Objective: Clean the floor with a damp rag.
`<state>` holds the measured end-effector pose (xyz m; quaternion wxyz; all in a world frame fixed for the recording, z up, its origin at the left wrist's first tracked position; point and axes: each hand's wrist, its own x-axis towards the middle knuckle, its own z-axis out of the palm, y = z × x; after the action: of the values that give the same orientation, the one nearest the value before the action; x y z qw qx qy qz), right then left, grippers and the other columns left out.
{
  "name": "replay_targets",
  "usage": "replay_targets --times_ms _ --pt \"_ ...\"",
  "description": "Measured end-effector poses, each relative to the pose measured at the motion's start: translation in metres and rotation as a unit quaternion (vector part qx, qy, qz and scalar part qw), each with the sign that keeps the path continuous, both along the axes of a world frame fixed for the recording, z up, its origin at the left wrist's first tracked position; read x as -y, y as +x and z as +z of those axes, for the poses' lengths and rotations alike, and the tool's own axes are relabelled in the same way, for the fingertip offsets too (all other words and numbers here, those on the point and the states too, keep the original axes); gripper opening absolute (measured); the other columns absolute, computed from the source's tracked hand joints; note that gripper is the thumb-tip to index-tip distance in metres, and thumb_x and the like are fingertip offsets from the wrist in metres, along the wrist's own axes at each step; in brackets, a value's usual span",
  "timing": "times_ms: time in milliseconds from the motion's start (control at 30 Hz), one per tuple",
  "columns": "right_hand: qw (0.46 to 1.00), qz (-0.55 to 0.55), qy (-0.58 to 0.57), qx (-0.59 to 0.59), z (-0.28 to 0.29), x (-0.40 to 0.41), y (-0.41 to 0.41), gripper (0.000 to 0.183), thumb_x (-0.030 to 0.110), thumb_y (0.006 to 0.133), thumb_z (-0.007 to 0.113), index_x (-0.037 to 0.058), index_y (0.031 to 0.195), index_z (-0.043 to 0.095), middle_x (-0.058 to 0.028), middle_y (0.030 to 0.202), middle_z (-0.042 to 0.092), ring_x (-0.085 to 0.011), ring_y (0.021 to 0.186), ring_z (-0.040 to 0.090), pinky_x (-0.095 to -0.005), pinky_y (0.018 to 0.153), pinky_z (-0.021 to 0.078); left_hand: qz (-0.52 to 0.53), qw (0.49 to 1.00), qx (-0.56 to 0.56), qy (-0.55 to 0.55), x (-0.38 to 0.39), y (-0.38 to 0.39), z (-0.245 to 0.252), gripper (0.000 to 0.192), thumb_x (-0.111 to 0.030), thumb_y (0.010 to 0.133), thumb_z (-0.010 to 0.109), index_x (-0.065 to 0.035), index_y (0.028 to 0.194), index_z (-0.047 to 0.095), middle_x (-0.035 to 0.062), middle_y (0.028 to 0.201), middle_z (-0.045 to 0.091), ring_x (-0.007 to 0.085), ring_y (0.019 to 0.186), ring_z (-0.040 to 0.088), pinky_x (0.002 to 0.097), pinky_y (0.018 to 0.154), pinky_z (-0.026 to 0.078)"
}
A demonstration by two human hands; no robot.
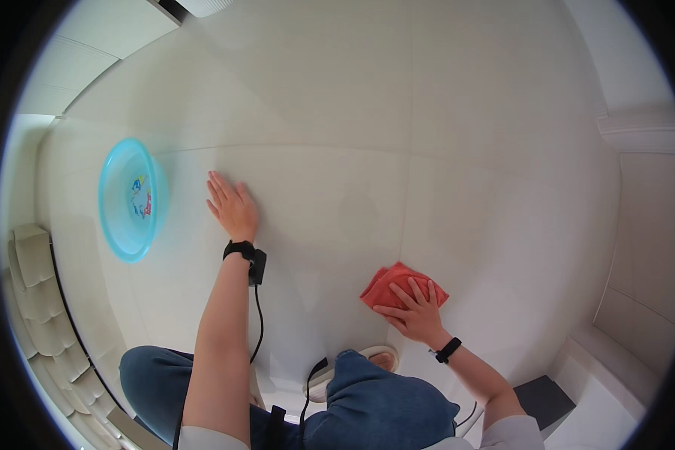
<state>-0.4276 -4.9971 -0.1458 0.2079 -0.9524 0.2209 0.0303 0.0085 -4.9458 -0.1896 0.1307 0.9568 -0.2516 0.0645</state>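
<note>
Flat on the pale tiled floor [326, 185] rests my left hand [234, 207], fingers apart and holding nothing. My right hand [416, 309], lower and to the right, presses with spread fingers on a folded red cloth [394, 287] lying on the floor. A light blue plastic basin [129, 199] with a colourful printed pattern inside stands left of my left hand, not touching it. Both wrists wear black bands, and a black device with a cable sits at the left one. What lies under the cloth is hidden.
My knees in blue jeans [379, 410] and a light slipper [385, 357] are near the bottom. A beige padded piece of furniture [39, 292] runs along the left, pale cabinets [101, 34] stand at the upper left, and a dark box-like object [544, 402] is at the lower right.
</note>
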Motion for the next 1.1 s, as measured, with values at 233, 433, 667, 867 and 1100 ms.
replay_targets --times_ms 233,433,667,867,1100 --pt "0.998 0.067 0.008 -0.021 0.005 0.047 0.033 0.036 0.047 0.086 0.059 0.0492 0.121 0.058 0.0041 0.148 0.038 -0.0301 0.14 0.025 -0.0615 0.11 0.0101 0.055 0.996 -0.034 0.056 0.005 -0.018 0.0 0.058 -0.035 0.1 0.028 -0.0089 0.15 0.018 0.0069 0.157 0.018 0.0246 0.145 0.016 0.0515 0.114 0.01" --pt "0.995 -0.035 -0.094 0.03 -0.01 0.169 0.162 0.038 0.041 0.084 0.062 0.0397 0.122 0.061 -0.0041 0.151 0.032 -0.0362 0.141 0.019 -0.0621 0.109 0.0112 0.058 0.995 -0.02 0.076 0.002 -0.017 0.004 0.057 -0.032 0.099 0.032 -0.0094 0.15 0.021 0.0067 0.157 0.02 0.0241 0.144 0.019 0.0516 0.114 0.011" --pt "0.976 -0.161 -0.144 -0.035 -0.047 0.315 0.281 0.049 0.053 0.091 0.046 0.0459 0.139 0.038 -0.0012 0.158 0.015 -0.0343 0.145 0.007 -0.0622 0.11 0.0064 0.053 0.994 -0.046 0.081 -0.001 -0.015 0.003 0.058 -0.029 0.097 0.035 -0.0075 0.149 0.023 0.0081 0.157 0.02 0.0266 0.144 0.019 0.0527 0.113 0.011" --pt "0.945 -0.305 -0.077 -0.087 -0.048 0.353 0.339 0.055 0.063 0.091 0.036 0.0504 0.143 0.026 0.0011 0.159 0.008 -0.0331 0.146 0.001 -0.0622 0.11 0.0011 0.05 0.994 -0.057 0.084 -0.009 -0.01 -0.004 0.06 -0.029 0.095 0.038 -0.005 0.148 0.026 0.0109 0.156 0.022 0.0282 0.143 0.021 0.0538 0.112 0.012" --pt "0.943 -0.314 -0.071 -0.079 -0.059 0.348 0.339 0.056 0.063 0.09 0.037 0.0493 0.144 0.026 0.0006 0.16 0.007 -0.0331 0.146 0.001 -0.0599 0.111 0.0004 0.044 0.99 -0.094 0.098 -0.01 -0.003 0.002 0.059 -0.028 0.095 0.036 -0.0033 0.148 0.025 0.0122 0.156 0.021 0.0306 0.144 0.019 0.0544 0.113 0.009"
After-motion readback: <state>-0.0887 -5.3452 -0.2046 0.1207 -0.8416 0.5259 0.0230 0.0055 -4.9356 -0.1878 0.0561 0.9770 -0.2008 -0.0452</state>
